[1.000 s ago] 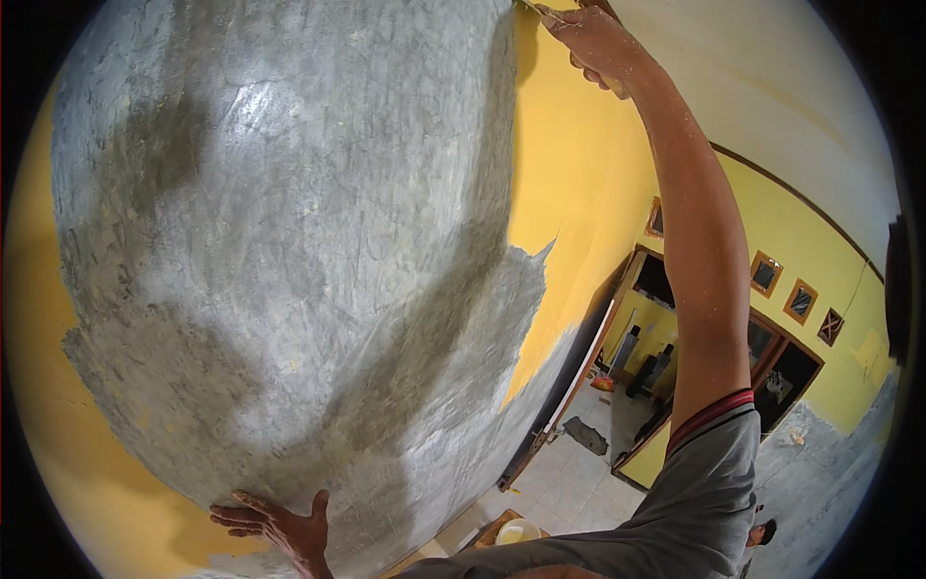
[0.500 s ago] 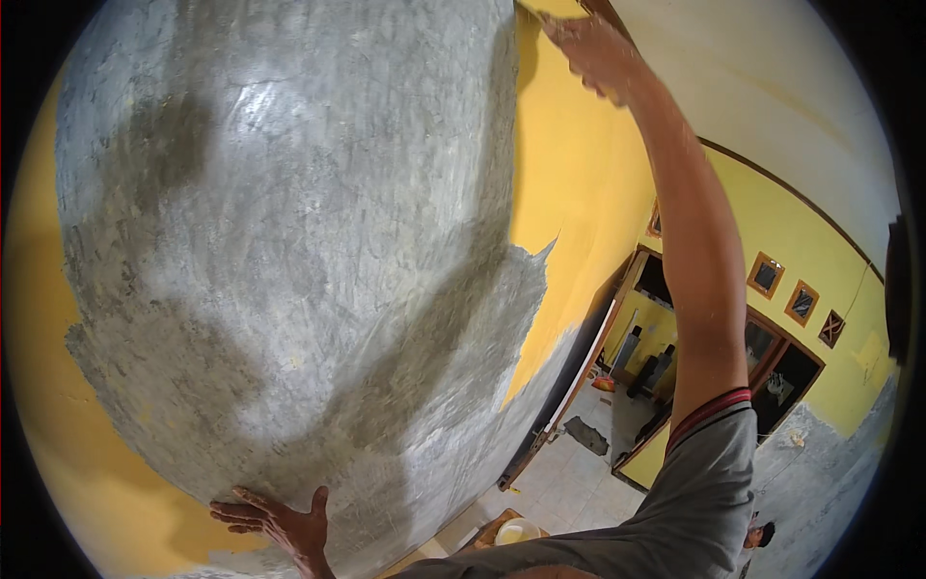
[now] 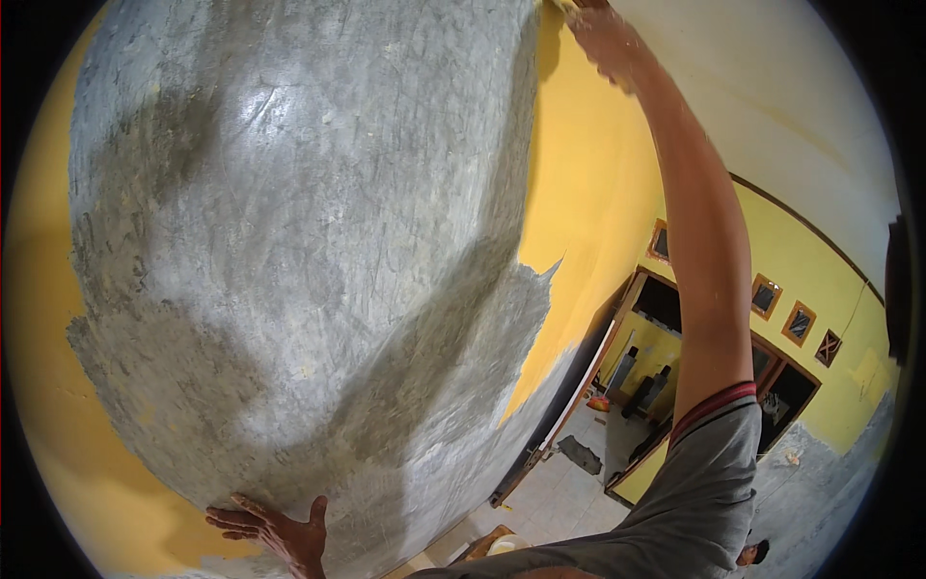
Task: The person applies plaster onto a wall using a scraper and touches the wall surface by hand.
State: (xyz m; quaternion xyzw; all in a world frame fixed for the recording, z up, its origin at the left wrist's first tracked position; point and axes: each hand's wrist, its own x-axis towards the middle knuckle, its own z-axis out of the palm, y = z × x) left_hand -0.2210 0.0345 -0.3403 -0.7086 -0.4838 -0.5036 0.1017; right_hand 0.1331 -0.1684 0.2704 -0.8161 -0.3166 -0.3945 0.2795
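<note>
A wall in front of me has a large bare grey patch bordered by yellow paint. My left hand rests low on this wall with thumb and fingers spread, across the grey patch near its lower yellow border. Reaching far up, my right hand is closed beside the top right edge of the patch, close to the ceiling. A thin piece juts from its fingers toward the paint edge, but the upper picture rim cuts it off and I cannot make out its kind.
To the right are a doorway, several small framed wall vents and a pale tiled floor. A white round container stands below by my sleeve. Another person's head shows at lower right. The ceiling slopes across the upper right.
My right hand has shifted slightly up and right in the picture, along with the patch edge. My left hand stays spread on the wall. The view has moved a little.
</note>
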